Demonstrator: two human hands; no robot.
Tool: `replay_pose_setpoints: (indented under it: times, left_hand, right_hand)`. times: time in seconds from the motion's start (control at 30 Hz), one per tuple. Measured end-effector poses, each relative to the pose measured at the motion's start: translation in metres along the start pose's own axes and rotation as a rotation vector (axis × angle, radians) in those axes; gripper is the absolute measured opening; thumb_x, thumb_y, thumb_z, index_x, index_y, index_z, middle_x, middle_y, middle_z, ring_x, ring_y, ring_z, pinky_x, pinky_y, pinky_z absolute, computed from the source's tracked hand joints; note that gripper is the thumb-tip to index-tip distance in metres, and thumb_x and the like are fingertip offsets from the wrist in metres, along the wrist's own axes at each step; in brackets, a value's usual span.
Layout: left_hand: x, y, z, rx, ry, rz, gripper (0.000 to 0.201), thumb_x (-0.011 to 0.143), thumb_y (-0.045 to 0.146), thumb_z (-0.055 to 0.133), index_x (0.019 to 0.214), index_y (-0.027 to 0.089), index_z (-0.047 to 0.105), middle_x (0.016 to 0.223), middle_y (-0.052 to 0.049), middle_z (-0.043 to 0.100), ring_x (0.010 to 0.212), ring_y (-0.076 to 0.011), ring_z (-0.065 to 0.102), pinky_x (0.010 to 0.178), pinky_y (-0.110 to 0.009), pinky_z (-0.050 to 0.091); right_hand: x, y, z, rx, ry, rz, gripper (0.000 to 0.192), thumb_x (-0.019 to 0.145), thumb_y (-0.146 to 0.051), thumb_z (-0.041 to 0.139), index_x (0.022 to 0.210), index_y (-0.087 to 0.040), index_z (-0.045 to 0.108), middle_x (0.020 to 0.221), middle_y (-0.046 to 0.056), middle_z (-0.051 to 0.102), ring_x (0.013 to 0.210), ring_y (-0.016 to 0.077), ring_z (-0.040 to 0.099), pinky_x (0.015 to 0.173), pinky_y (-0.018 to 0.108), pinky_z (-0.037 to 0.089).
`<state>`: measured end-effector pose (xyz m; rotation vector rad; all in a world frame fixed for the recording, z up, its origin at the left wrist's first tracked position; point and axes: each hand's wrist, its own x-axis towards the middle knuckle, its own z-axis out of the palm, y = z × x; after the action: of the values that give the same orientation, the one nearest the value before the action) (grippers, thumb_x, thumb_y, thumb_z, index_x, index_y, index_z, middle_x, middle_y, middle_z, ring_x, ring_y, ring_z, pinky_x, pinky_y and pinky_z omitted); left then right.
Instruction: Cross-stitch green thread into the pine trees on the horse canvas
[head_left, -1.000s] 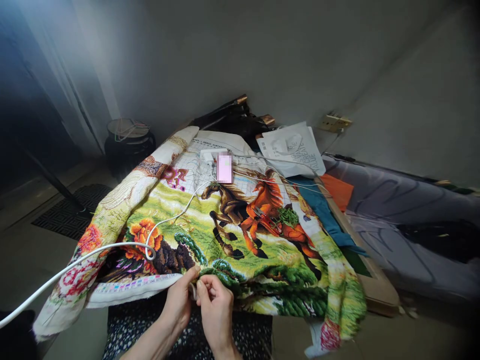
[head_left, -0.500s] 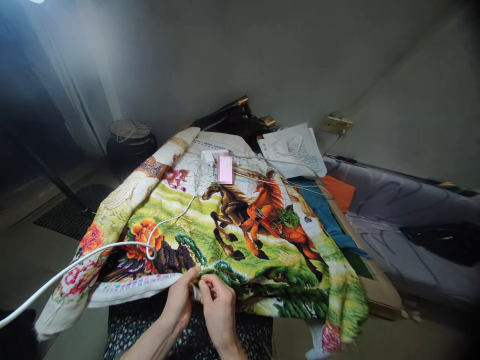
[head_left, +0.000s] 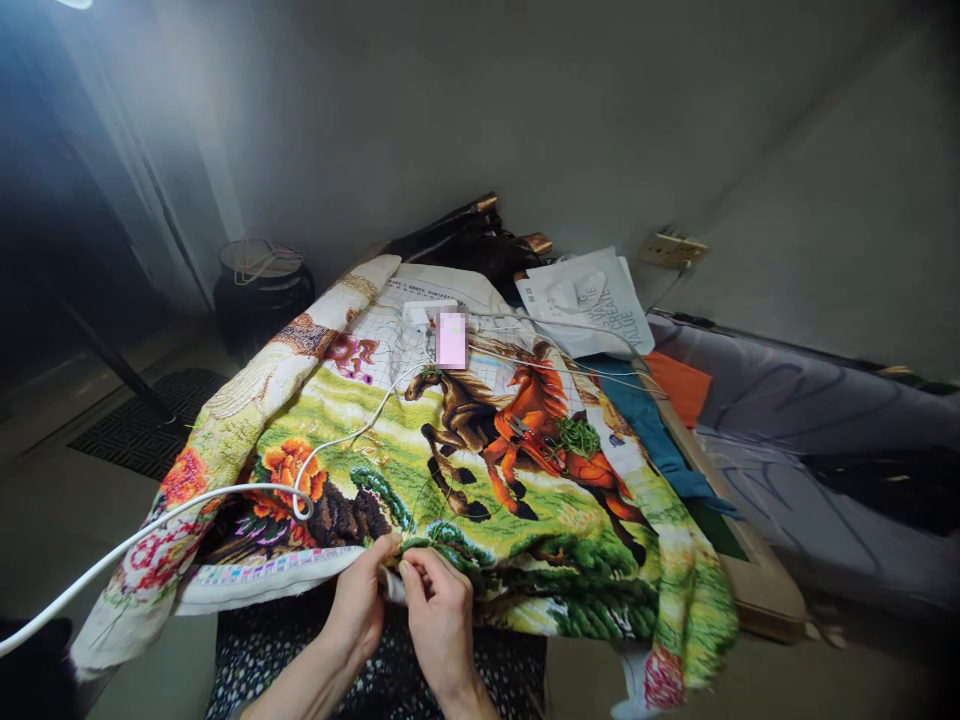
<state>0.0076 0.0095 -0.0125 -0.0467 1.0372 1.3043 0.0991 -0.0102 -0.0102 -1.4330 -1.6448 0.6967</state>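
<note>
Pinching the near edge of a large, multicoloured cloth stitched with horses and flowers (head_left: 360,410), my left hand (head_left: 361,600) is closing thumb and forefinger on the fabric. Just beside it, at three o'clock, my right hand (head_left: 442,610) is holding its thumb and forefinger together, the other fingers curling in; I cannot tell what is sitting between those tips. The cloth is spreading before me from nine o'clock through twelve to three, its left side lying in a thick roll. Beneath my wrists, at six o'clock, dark fabric with pale specks (head_left: 375,680) is showing.

From nine o'clock a thick white cable (head_left: 217,490) is running over the cloth and looping once. At two o'clock a tangled bundle of green thread (head_left: 577,436) is resting on the red-orange horse. At twelve a pink rectangular object, partly blurred, (head_left: 451,342) is lying beside a white plastic adapter (head_left: 420,312).

Farther out, a white printed bag (head_left: 585,305) is lying at one o'clock, teal fabric (head_left: 667,440) is showing at two, and a round black stool (head_left: 262,290) is standing at eleven.
</note>
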Motion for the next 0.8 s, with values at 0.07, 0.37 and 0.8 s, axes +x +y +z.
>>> replay_pose_setpoints:
  times: [0.07, 0.37, 0.8]
  left_hand:
    - [0.000, 0.000, 0.000, 0.000, -0.002, 0.006, 0.017, 0.047, 0.022, 0.079, 0.059, 0.013, 0.071, 0.059, -0.001, 0.068, 0.059, -0.0147, 0.058, 0.062, -0.028, 0.047]
    - [-0.001, 0.001, 0.001, 0.005, -0.005, -0.001, 0.019, 0.045, 0.023, 0.079, 0.058, 0.012, 0.071, 0.058, -0.001, 0.068, 0.059, -0.0140, 0.058, 0.062, -0.027, 0.046]
    - [-0.004, -0.001, -0.013, -0.006, -0.145, -0.035, 0.026, 0.053, 0.030, 0.084, 0.069, 0.011, 0.075, 0.068, -0.005, 0.072, 0.065, -0.0160, 0.061, 0.066, -0.028, 0.048]
  right_hand:
    - [0.001, 0.000, 0.000, -0.003, 0.004, 0.002, 0.022, 0.089, -0.015, 0.047, 0.075, -0.019, 0.064, 0.070, 0.003, 0.065, 0.063, 0.0161, 0.059, 0.061, 0.024, 0.043]
    - [0.002, 0.003, 0.001, -0.006, 0.016, -0.017, 0.023, 0.089, -0.016, 0.046, 0.076, -0.018, 0.064, 0.071, 0.002, 0.065, 0.064, 0.0155, 0.060, 0.062, 0.024, 0.044]
    - [0.012, -0.005, -0.005, 0.094, -0.039, 0.141, 0.016, 0.088, -0.023, 0.050, 0.099, -0.019, 0.061, 0.063, -0.001, 0.064, 0.052, 0.0153, 0.063, 0.053, 0.022, 0.047]
